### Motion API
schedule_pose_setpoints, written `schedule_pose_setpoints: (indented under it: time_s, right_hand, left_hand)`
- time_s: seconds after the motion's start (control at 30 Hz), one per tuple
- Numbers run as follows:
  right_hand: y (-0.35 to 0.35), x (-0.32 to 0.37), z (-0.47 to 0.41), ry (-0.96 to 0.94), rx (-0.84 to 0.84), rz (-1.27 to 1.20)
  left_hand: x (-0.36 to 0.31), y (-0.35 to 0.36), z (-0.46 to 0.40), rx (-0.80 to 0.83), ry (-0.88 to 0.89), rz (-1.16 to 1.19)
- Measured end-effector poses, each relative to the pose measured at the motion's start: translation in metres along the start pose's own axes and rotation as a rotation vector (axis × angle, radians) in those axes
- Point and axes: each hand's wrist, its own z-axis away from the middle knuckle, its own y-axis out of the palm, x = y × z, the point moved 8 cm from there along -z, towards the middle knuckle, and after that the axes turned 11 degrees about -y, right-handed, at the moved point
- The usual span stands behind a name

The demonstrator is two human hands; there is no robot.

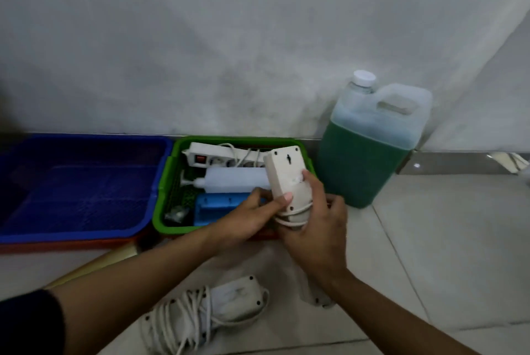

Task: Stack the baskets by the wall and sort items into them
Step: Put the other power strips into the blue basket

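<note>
Lowering a cord-wrapped power strip into the green basket

I'm gripping the power strip [287, 182] with both hands, right hand [314, 225] clamping its wound cord, left hand [252, 218] steadying it, above the green basket's [160, 205] right front corner. It's looking rigid and light; the loose coils may be slipping, so I'm holding across them.

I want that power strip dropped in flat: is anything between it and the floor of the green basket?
Yes. Both hands, left hand and right hand, hold the cream power strip over the green basket, whose floor is largely covered: a white power strip at the back, a white bottle mid-basket and a blue box in front.
</note>
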Motion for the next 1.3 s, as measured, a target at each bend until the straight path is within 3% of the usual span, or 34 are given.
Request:
schedule_pose_setpoints:
  time_s: [0.07,0.2,0.33,0.4,0.47,0.53,0.6,0.77,0.87,0.97,1.1,1.3]
  right_hand:
    - [0.024,0.032,-0.006,-0.087,0.022,-0.107]
    - [0.078,0.093,-0.016,-0.27,0.24,-0.442]
    - [0.138,0.125,-0.006,-0.232,0.481,-0.647]
    - [0.156,0.133,0.012,-0.38,0.58,-0.524]
    - [0.173,0.139,0.042,-0.647,0.767,-0.294]
    - [0.189,0.132,0.07,-0.866,0.921,-0.038]
    - [0.202,0.121,0.09,-0.928,1.049,0.113]
    - [0.223,0.116,0.111,-0.99,1.252,0.155]
    - [0.227,0.118,0.109,-0.985,1.277,0.155]
    - [0.229,0.119,0.11,-0.976,1.299,0.153]
    - [0.231,0.118,0.111,-0.957,1.291,0.146]
    - [0.225,0.124,0.11,-0.945,1.267,0.124]
  left_hand:
    - [0.009,-0.031,0.009,-0.106,-0.045,0.121]
    - [0.008,-0.123,0.049,-0.377,0.067,0.213]
    - [-0.005,-0.216,0.095,-0.596,0.152,0.028]
    - [-0.014,-0.254,0.111,-0.674,0.194,0.071]
    - [-0.027,-0.285,0.122,-0.75,0.259,0.096]
    - [-0.039,-0.308,0.124,-0.866,0.297,-0.056]
    - [-0.042,-0.319,0.118,-0.956,0.286,-0.327]
    - [0.005,-0.304,0.06,-0.907,0.105,-1.079]
    - [0.028,-0.3,0.036,-0.873,-0.005,-1.284]
    - [0.051,-0.308,0.021,-0.772,-0.097,-1.257]
    - [0.07,-0.317,0.015,-0.639,-0.12,-1.018]
    - [0.078,-0.314,0.022,-0.601,-0.251,-1.059]
